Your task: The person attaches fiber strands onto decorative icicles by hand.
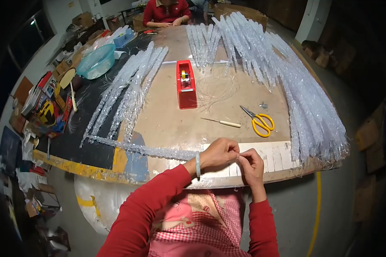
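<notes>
My left hand (pixel 220 153), with a pale bangle at the wrist, is closed in a pinch above the front of the table. My right hand (pixel 251 166) pinches too, its fingertips meeting those of the left. What lies between the fingertips is too small to make out. A clear, glittery strand (pixel 158 151) lies along the front edge and runs up to my left wrist, where its end is hidden. Just beyond my hands are a white-handled awl (pixel 229 124) and yellow-handled scissors (pixel 261 124).
A red tape dispenser (pixel 186 88) stands mid-table beside loose clear threads (pixel 216 94). Glittery strands are heaped at the right (pixel 309 103) and bundled at the left (pixel 133 81). A teal basin (pixel 96 62) sits at the left. Across the table is another person (pixel 167 13) in red.
</notes>
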Available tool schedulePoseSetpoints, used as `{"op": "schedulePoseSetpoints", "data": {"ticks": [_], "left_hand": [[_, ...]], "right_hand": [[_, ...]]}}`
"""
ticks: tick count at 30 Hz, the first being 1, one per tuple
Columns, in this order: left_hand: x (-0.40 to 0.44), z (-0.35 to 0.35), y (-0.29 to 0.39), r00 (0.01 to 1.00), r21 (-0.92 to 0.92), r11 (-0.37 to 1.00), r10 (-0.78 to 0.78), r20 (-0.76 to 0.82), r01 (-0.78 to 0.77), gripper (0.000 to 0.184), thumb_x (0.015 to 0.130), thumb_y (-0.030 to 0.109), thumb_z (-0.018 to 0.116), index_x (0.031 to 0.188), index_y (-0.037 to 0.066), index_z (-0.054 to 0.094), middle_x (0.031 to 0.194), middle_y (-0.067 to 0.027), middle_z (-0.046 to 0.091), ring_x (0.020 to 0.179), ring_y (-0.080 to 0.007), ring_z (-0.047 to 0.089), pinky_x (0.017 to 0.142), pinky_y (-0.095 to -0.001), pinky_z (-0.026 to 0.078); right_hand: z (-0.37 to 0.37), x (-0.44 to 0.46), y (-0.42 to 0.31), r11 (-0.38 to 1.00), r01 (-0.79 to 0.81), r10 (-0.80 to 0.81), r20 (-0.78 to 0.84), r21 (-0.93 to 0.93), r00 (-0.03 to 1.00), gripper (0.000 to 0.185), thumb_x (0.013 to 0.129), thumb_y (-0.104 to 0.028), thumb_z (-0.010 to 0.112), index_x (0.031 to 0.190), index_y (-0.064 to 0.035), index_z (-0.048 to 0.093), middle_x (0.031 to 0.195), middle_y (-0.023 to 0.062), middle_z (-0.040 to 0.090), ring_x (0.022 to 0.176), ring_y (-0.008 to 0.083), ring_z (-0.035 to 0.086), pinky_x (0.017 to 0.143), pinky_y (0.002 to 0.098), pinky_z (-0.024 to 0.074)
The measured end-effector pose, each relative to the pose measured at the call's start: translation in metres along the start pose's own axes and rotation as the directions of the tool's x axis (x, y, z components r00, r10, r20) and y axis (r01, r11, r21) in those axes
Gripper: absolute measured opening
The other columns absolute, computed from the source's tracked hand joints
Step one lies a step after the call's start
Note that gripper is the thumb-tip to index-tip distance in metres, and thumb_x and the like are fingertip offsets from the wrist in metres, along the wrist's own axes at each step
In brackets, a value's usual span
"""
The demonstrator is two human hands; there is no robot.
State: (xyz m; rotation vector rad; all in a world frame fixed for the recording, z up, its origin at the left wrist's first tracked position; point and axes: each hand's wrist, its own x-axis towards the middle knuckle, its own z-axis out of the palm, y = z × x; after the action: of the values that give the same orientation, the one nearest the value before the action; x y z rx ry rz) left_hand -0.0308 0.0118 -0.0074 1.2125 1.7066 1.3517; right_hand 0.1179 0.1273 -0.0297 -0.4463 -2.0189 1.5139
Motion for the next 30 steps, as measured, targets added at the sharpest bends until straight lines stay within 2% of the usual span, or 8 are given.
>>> {"op": "schedulePoseSetpoints", "data": {"ticks": [7, 10, 13, 17, 19, 20, 25, 30], "left_hand": [[0.001, 0.001, -0.005, 1.0, -0.023, 1.0, 0.015, 0.022, -0.015, 0.012, 0.086, 0.01, 0.064, 0.08, 0.0, 0.064, 0.066, 0.0005, 0.059, 0.062, -0.0064, 0.052, 0.054, -0.0248, 0.042], [0.002, 0.003, -0.006, 0.997, -0.075, 0.995, -0.068, 0.024, 0.07, 0.011, 0.086, 0.01, 0.066, 0.08, 0.001, 0.066, 0.068, 0.0011, 0.06, 0.062, -0.0067, 0.054, 0.053, -0.0226, 0.043], [-0.001, 0.002, 0.008, 0.986, -0.124, 0.978, -0.164, 0.018, 0.165, 0.012, 0.086, 0.012, 0.069, 0.082, 0.001, 0.067, 0.069, 0.0021, 0.06, 0.062, -0.0067, 0.054, 0.052, -0.022, 0.042], [0.0, -0.001, 0.005, 0.993, 0.004, 0.993, -0.115, -0.029, 0.115, 0.011, 0.086, 0.011, 0.069, 0.083, 0.0, 0.067, 0.071, 0.0016, 0.061, 0.066, -0.0057, 0.053, 0.056, -0.0221, 0.043], [0.0, -0.001, 0.004, 0.988, -0.049, 0.987, -0.153, 0.004, 0.153, 0.012, 0.087, 0.01, 0.069, 0.084, -0.001, 0.068, 0.072, 0.0008, 0.062, 0.068, -0.0056, 0.054, 0.059, -0.0223, 0.044], [0.0, -0.002, 0.005, 0.988, -0.076, 0.985, -0.151, 0.022, 0.152, 0.012, 0.087, 0.01, 0.068, 0.085, -0.001, 0.068, 0.073, 0.0007, 0.062, 0.068, -0.0059, 0.054, 0.059, -0.0223, 0.044], [-0.001, -0.003, 0.003, 0.994, -0.127, 0.986, -0.107, 0.035, 0.11, 0.011, 0.088, 0.009, 0.066, 0.087, -0.002, 0.069, 0.074, 0.0011, 0.063, 0.069, -0.0062, 0.055, 0.061, -0.0226, 0.045], [-0.002, -0.005, 0.013, 0.985, -0.22, 0.96, -0.162, 0.063, 0.172, 0.01, 0.088, 0.008, 0.065, 0.086, -0.001, 0.069, 0.075, 0.0013, 0.064, 0.07, -0.0061, 0.055, 0.062, -0.0226, 0.045]], "right_hand": [[0.005, 0.001, 0.007, 0.999, -0.001, 0.001, 0.001, 0.05, 1.0, 0.007, 0.086, -0.002, 0.07, 0.086, 0.0005, 0.064, 0.078, 0.004, 0.061, 0.074, 0.0109, 0.058, 0.068, 0.0254, 0.0479], [0.0, 0.001, 0.001, 0.998, 0.064, -0.064, -0.006, 0.008, 0.998, 0.008, 0.085, -0.003, 0.071, 0.086, 0.0, 0.064, 0.078, 0.0051, 0.062, 0.074, 0.0115, 0.058, 0.066, 0.0262, 0.0468], [0.0, 0.001, -0.001, 1.0, -0.014, 0.014, -0.004, 0.019, 1.0, 0.012, 0.085, -0.007, 0.073, 0.086, 0.0002, 0.064, 0.079, 0.0056, 0.063, 0.073, 0.0127, 0.058, 0.066, 0.0265, 0.0468], [-0.001, 0.003, 0.0, 1.0, 0.006, -0.006, -0.03, 0.001, 1.0, 0.011, 0.086, -0.007, 0.072, 0.087, 0.0005, 0.064, 0.08, 0.0062, 0.063, 0.073, 0.0132, 0.059, 0.067, 0.0268, 0.0477], [-0.001, 0.002, 0.001, 1.0, 0.009, -0.009, -0.014, 0.02, 1.0, 0.007, 0.088, -0.005, 0.069, 0.089, -0.0007, 0.064, 0.079, 0.0023, 0.063, 0.074, 0.0078, 0.058, 0.068, 0.0233, 0.048], [-0.002, 0.002, -0.001, 1.0, 0.004, -0.004, -0.012, 0.01, 1.0, 0.009, 0.086, -0.006, 0.07, 0.089, 0.0006, 0.064, 0.082, 0.0069, 0.063, 0.074, 0.0138, 0.06, 0.07, 0.0272, 0.0498], [-0.002, 0.0, -0.001, 0.998, -0.02, 0.02, -0.002, 0.057, 1.0, 0.009, 0.086, -0.006, 0.07, 0.089, 0.0006, 0.064, 0.081, 0.0057, 0.063, 0.075, 0.0124, 0.06, 0.07, 0.0261, 0.0495], [-0.002, 0.001, -0.003, 0.996, -0.031, 0.031, 0.001, 0.079, 1.0, 0.007, 0.085, -0.004, 0.07, 0.087, 0.0005, 0.065, 0.08, 0.004, 0.063, 0.073, 0.0103, 0.06, 0.068, 0.0244, 0.0485]]}}
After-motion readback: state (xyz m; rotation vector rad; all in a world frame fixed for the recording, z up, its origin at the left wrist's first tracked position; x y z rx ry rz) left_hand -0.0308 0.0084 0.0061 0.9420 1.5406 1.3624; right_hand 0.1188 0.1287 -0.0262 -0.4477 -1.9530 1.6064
